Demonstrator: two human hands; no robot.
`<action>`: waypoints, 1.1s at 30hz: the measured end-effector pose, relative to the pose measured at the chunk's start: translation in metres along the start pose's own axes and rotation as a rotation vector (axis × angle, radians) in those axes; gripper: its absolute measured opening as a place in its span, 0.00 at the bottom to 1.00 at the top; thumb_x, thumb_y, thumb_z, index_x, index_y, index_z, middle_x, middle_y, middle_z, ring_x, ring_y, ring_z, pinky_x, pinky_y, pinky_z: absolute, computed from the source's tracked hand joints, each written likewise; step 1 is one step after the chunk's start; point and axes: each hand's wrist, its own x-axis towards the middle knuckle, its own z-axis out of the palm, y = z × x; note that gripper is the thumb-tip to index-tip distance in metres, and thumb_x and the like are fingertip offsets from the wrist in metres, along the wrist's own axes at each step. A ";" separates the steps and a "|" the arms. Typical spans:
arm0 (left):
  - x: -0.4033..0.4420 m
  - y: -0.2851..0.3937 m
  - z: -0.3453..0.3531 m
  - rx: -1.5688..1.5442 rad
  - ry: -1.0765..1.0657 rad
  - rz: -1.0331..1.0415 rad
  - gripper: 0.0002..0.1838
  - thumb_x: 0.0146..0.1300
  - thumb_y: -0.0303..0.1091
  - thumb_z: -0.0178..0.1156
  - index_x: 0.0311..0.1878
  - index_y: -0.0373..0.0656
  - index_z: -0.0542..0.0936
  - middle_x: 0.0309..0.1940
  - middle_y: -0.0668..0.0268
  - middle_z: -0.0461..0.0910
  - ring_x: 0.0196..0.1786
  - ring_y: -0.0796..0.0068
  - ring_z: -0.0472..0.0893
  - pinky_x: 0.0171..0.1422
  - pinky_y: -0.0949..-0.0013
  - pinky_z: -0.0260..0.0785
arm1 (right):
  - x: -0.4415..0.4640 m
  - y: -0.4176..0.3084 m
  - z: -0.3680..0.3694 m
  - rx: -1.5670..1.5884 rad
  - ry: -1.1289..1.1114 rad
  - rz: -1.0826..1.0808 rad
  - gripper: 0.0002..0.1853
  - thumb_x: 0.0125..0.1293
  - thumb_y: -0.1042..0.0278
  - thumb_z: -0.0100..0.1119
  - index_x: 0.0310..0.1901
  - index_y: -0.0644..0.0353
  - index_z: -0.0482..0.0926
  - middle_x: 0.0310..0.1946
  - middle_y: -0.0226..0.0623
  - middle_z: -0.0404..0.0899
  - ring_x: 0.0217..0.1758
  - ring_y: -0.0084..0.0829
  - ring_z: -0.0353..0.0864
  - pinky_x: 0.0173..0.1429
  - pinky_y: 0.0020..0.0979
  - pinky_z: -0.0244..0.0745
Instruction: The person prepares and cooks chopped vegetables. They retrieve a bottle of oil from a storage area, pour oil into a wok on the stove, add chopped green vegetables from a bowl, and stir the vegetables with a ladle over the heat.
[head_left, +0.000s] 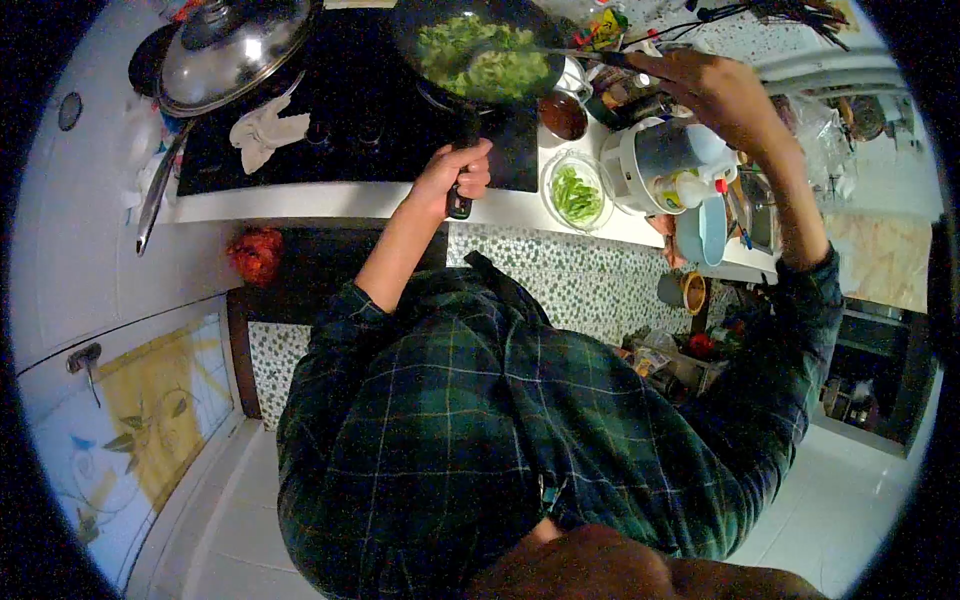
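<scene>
My left hand [455,180] is wrapped around the black handle of a dark wok [405,40] on the stove. Chopped green vegetables [475,55] lie in the wok. With my right hand [715,90] I grip the handle of a long cooking spatula [595,56]. Its far end reaches into the greens, which partly hide it, so its exact shape is unclear. Right of the wok, on the counter, stand a bowl of dark reddish sauce [563,116] and a clear bowl [548,200] of sliced green pieces.
A lidded pan [235,50] sits on the left of the black cooktop [345,90], its handle jutting past the counter edge. A crumpled cloth [270,132] lies near it. A white container [625,170], bottles and a light-blue container [702,235] crowd the right side.
</scene>
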 end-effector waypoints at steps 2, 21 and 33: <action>-0.002 -0.002 0.005 -0.004 0.038 0.023 0.03 0.61 0.32 0.56 0.33 0.48 0.72 0.16 0.76 0.64 0.13 0.87 0.61 0.14 0.81 0.49 | -0.026 -0.004 -0.032 0.268 0.042 0.046 0.21 0.60 0.65 0.52 0.57 0.42 0.71 0.42 0.42 0.77 0.38 0.44 0.77 0.40 0.38 0.73; 0.003 -0.011 0.008 0.034 0.062 0.072 0.05 0.61 0.33 0.56 0.31 0.49 0.70 0.16 0.76 0.64 0.13 0.88 0.61 0.14 0.81 0.49 | 0.045 0.022 0.111 1.243 -0.052 0.379 0.21 0.53 0.66 0.55 0.50 0.62 0.73 0.49 0.42 0.75 0.49 0.42 0.75 0.55 0.33 0.70; -0.001 -0.005 0.017 -0.008 0.065 0.052 0.04 0.61 0.32 0.56 0.33 0.49 0.70 0.16 0.76 0.64 0.13 0.87 0.61 0.15 0.80 0.50 | 0.054 0.057 0.089 1.234 -0.002 0.349 0.17 0.66 0.62 0.50 0.56 0.54 0.73 0.17 0.19 0.64 0.17 0.11 0.58 0.17 0.17 0.51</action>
